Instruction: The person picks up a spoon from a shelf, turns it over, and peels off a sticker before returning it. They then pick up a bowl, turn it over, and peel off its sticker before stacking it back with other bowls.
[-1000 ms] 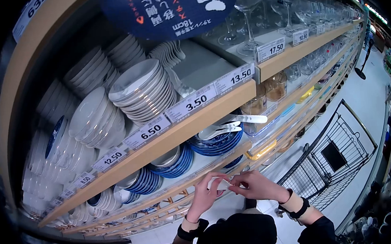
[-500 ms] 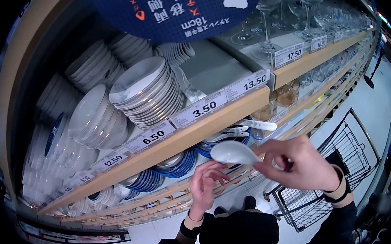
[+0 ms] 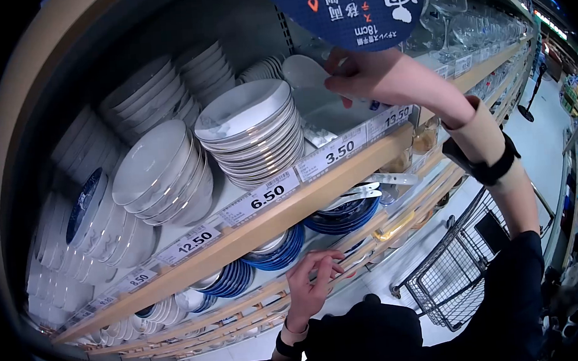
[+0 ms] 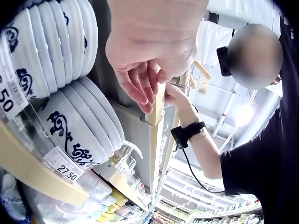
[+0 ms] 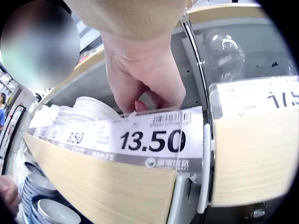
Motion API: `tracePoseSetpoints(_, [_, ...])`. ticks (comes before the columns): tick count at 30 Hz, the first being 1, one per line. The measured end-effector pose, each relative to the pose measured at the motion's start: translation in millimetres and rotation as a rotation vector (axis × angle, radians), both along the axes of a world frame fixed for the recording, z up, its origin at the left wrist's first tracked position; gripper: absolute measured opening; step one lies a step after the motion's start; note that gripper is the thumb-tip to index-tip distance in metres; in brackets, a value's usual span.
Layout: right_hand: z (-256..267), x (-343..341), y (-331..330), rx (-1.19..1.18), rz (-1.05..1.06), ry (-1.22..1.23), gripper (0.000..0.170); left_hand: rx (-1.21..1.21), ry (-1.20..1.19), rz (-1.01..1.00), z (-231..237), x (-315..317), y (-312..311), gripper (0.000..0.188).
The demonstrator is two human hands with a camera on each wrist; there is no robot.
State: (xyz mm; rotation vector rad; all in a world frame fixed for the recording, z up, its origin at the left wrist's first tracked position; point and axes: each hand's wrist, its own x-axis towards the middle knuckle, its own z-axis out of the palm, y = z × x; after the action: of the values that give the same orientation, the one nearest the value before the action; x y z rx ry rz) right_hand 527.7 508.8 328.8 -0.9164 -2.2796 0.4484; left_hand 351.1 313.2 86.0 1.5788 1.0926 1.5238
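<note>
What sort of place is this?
Probably a shop's tableware section: printed price tags line the wooden shelf edge, with stacked white bowls above and a wire shopping cart nearby.

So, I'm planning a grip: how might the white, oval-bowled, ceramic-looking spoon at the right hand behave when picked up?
The white, oval-bowled, ceramic-looking spoon would likely stay stiff, given its smooth moulded form. That smooth surface may be slippery. Its rounded shape could rock if set down, though the right hand hides part of it.

White spoon, tilted, held in right fingers over shelf
</note>
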Motion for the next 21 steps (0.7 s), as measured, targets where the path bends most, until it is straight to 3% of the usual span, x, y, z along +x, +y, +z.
tracePoseSetpoints(2, [-1.2, -12.1, 21.9, 0.002, 0.005, -0.237, 0.031, 0.010, 0.016, -0.002, 1.1, -4.0, -0.7, 0.020])
tracePoseSetpoints(8, [-1.9, -31.2, 30.2, 0.007, 0.017, -0.352, 0.040, -0.037, 0.037, -0.017, 0.1, -12.1, 2.2, 0.021])
tracePoseSetpoints(14, [-4.4, -37.2, 26.0, -0.026, 0.054, -0.320, 0.041, -0.038, 0.021, -0.037, -1.9, -13.7, 9.7, 0.014])
tracePoseSetpoints(21, [-6.2, -43.3, 18.4, -0.195, 0.102, -0.263, 0.035, 0.014, 0.071, -0.041, -0.9, -11.4, 16.1, 0.020])
